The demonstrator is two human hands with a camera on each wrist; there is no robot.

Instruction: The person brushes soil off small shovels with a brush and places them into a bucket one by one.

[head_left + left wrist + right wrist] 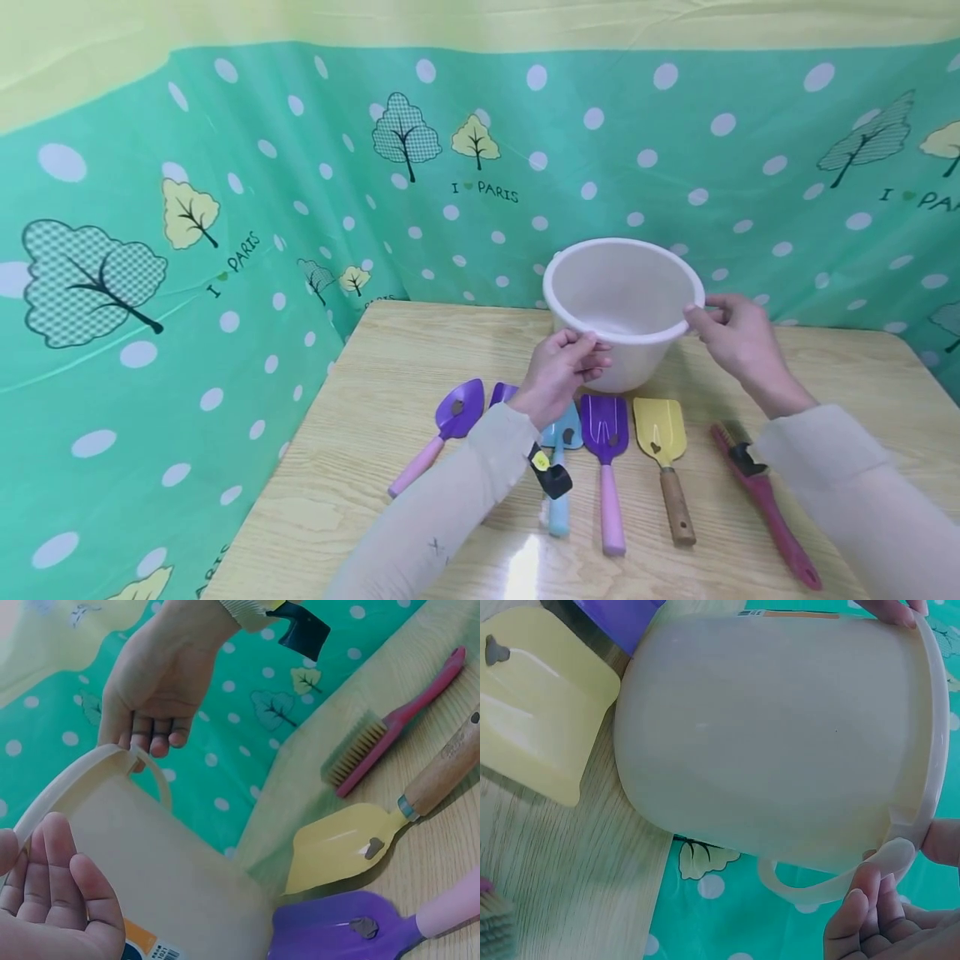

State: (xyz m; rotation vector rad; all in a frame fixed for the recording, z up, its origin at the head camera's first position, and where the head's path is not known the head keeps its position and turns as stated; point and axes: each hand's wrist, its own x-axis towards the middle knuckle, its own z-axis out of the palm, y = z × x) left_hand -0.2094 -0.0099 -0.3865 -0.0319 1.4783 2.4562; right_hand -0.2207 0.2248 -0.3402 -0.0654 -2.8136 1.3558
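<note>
A white plastic bucket (630, 367) stands at the back of the wooden table, its mouth facing up. My left hand (558, 371) pinches the front of its rim between thumb and fingers. At the right side, my right hand (738, 337) grips the rim where the handle (802, 891) joins it. That handle hangs down along the bucket's outside in the right wrist view. A label (154, 941) with a barcode is on the bucket wall, partly covered by my left hand.
Before the bucket lie a purple pointed trowel (461, 408), a half-hidden purple tool (504, 392), a blue shovel (558, 517), a purple shovel (604, 425), a yellow shovel (660, 429) and a red-handled brush (768, 504). A green dotted curtain (465, 258) hangs behind the table.
</note>
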